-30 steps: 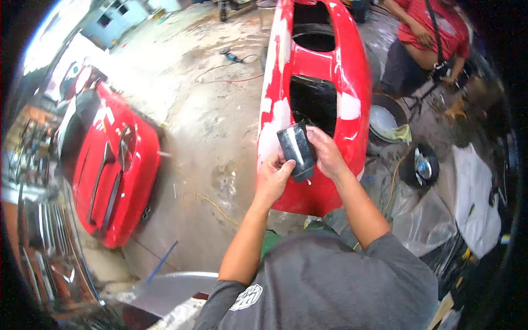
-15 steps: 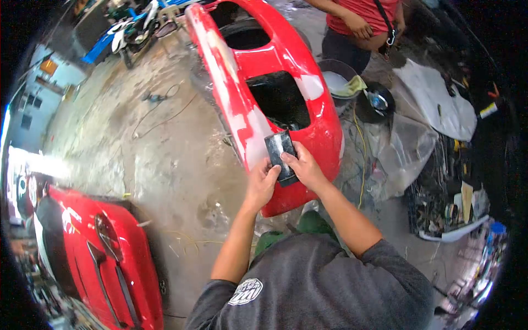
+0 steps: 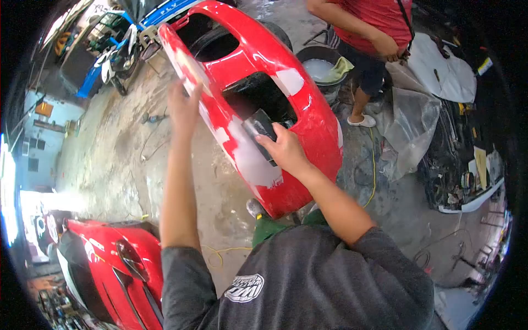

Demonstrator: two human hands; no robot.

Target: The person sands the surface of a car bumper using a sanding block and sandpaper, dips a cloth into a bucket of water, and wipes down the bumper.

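Note:
In front of me lies a red car bumper (image 3: 313,143) with pale grey, sanded-looking patches (image 3: 256,159) and two large openings. My right hand (image 3: 286,149) grips a dark, flat rectangular sanding block (image 3: 261,127), thumb on top, over the bumper's near part beside the lower opening. Whether the block touches the surface I cannot tell. Raised at the bumper's left edge, my left hand (image 3: 184,107) is blurred by motion; its fingers look apart, and nothing shows in them.
Behind the bumper stands a dark basin (image 3: 319,67) of whitish liquid with a yellow-green cloth (image 3: 340,70) on its rim. A person in a red shirt (image 3: 377,25) stands beside it. Another red car part (image 3: 118,253) lies left; plastic sheeting (image 3: 412,121) and a yellow cord (image 3: 374,181) are right.
My left hand has let go of the sanding block and moved up and left. The right hand keeps the block, slightly higher and further left. The view has shifted; the other person's foot now shows.

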